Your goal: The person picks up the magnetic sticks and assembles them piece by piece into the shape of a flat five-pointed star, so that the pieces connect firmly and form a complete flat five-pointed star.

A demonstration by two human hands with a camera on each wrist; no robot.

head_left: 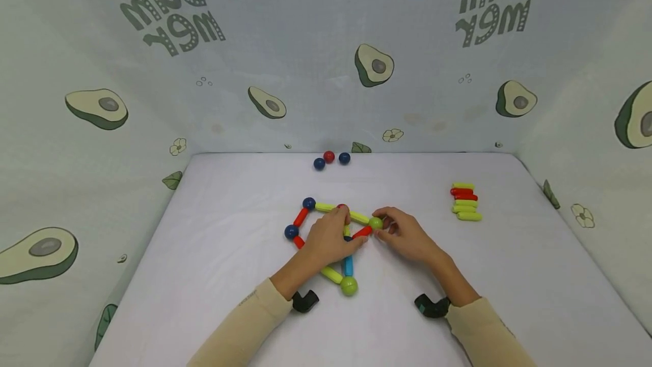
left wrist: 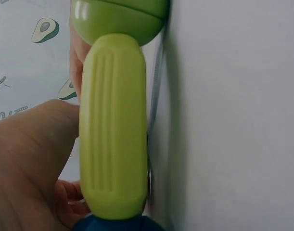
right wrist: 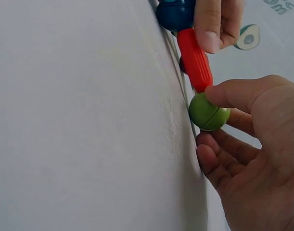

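A flat shape of magnetic sticks and balls lies mid-table. At its right corner my right hand pinches a green ball, thumb on top where a red stick joins it. My left hand reaches over the shape and holds its middle, fingertips by a red ball, thumb beside a dark blue ball. Two blue balls, one of them the corner ball, mark the left side. A light blue stick and a yellow-green stick meet at the front green ball.
Toward the back edge sit a loose red ball and two dark blue balls, one on each side. A column of several red and yellow-green sticks lies at right. Avocado-print cloth rises behind the white table.
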